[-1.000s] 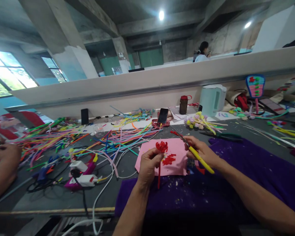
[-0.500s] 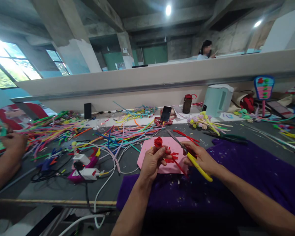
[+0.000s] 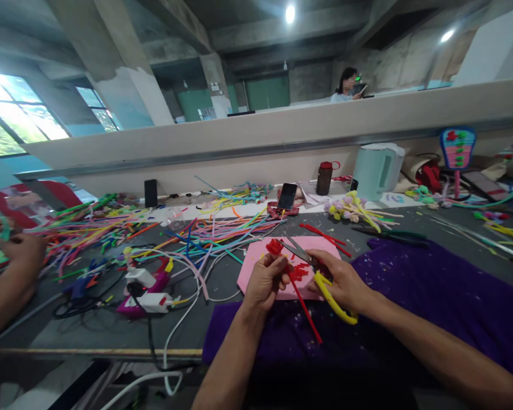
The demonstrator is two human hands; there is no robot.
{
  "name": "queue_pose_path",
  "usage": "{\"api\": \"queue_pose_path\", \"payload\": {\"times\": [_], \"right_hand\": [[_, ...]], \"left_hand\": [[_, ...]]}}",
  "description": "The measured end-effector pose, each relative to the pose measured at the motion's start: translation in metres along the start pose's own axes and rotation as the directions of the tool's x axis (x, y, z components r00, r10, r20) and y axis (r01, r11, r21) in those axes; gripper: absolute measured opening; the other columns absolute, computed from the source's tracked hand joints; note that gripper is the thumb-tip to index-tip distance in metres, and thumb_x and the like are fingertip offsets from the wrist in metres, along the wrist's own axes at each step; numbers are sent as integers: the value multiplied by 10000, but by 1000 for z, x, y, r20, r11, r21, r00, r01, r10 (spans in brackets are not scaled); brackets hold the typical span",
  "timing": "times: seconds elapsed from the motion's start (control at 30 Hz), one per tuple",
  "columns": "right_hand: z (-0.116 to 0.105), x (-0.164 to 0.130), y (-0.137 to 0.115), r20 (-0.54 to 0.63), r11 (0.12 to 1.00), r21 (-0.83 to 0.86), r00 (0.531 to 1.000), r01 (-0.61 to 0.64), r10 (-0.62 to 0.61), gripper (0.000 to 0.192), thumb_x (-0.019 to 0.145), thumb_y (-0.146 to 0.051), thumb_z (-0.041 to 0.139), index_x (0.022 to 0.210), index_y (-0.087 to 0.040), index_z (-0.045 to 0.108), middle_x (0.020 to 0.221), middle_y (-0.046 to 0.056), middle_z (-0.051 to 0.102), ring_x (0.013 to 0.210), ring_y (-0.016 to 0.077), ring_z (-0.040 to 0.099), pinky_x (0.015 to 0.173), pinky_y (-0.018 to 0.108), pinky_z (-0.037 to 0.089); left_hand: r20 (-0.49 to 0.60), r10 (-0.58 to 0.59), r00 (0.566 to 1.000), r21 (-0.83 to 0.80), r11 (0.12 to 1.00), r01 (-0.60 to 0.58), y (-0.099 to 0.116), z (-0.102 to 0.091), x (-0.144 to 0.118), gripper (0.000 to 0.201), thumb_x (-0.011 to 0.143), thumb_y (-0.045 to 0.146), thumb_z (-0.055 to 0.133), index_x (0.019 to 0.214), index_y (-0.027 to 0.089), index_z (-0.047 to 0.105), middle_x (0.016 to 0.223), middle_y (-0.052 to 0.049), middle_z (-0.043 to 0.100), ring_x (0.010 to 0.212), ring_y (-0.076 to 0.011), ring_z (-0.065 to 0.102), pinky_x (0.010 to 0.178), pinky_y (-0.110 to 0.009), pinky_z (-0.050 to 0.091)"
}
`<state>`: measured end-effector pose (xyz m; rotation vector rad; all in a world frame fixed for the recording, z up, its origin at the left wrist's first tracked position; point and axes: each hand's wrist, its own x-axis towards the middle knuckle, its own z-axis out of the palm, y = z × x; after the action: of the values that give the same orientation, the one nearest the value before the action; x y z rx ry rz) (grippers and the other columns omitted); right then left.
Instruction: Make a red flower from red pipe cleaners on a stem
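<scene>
My left hand point(image 3: 267, 279) pinches a red fuzzy pipe-cleaner flower point(image 3: 275, 246), its bloom showing above my thumb. A long red pipe-cleaner strip point(image 3: 305, 313) slants down from the same hand over the purple cloth point(image 3: 414, 285). In my right hand point(image 3: 340, 279) are scissors point(image 3: 330, 296) with yellow-wrapped handles. Their blades are spread apart and point left, close to the red flower; whether they touch it I cannot tell. Beneath both hands lies a pink sheet point(image 3: 254, 267) with short red cut pieces point(image 3: 300, 271) on it.
Pipe cleaners point(image 3: 222, 230) lie heaped across the left and middle of the table. A purple power strip point(image 3: 143, 296) with cables sits left. Behind are a phone point(image 3: 287, 197), a brown bottle point(image 3: 325, 179) and a kettle point(image 3: 374, 173). Another person's hand point(image 3: 23, 256) works at far left.
The scissors have moved left and their blades now reach close beside the flower. The red strip hangs lower and longer across the cloth. My left hand stays nearly in place.
</scene>
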<state>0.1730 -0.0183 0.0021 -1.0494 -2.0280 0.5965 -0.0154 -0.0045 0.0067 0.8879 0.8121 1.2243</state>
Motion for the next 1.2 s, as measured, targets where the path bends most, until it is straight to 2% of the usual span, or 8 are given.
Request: {"api": "queue_pose_path", "payload": {"times": [0.17,0.33,0.47,0.67,0.97,1.2], "right_hand": [[-3,3,4,-13,995,91,999,-49,51,507,742,-353,593,1193,-217,406,735,-19,491,562,101,437,519,216,387],[-7,3,-1,-3,996,87,1000,-29,30,507,738,-343,596,1190,-219,405,762,-13,497,560,99,429,530,223,390],[-10,3,-7,18,999,23,999,-33,32,538,706,-322,631,1190,-214,423,806,1,528,590,108,444,560,232,395],[-10,2,-4,0,1000,-11,1000,-27,27,553,700,-315,639,1201,-214,427,847,7,544,609,110,449,575,231,399],[-5,1,-1,-43,999,-37,999,-8,7,592,690,-331,650,1221,-221,414,872,11,558,617,110,469,579,233,420],[3,2,-2,-139,987,-143,986,72,-92,597,682,-346,650,1218,-217,422,918,34,562,694,132,514,615,248,449]], "left_hand": [[13,47,999,9,999,-47,-2,1,1,213,673,301,667,696,113,570,552,10,606,312,-27,456,279,-121,294],[-36,97,995,66,993,-94,-2,3,0,282,703,361,629,848,121,599,564,26,590,317,-30,467,277,-124,281],[-47,101,994,94,991,-96,-1,3,0,320,720,389,599,884,114,603,560,20,583,323,-38,480,280,-126,282],[-36,82,996,62,995,-79,-1,-1,0,280,727,362,590,858,116,618,575,21,575,300,-29,450,268,-134,255],[-140,125,982,27,992,-123,2,1,-2,209,681,309,626,748,111,623,584,41,540,293,-2,413,278,-134,242],[-57,68,996,64,996,-64,0,10,-5,242,672,340,651,763,127,581,623,8,603,350,-54,502,291,-144,303]]}}
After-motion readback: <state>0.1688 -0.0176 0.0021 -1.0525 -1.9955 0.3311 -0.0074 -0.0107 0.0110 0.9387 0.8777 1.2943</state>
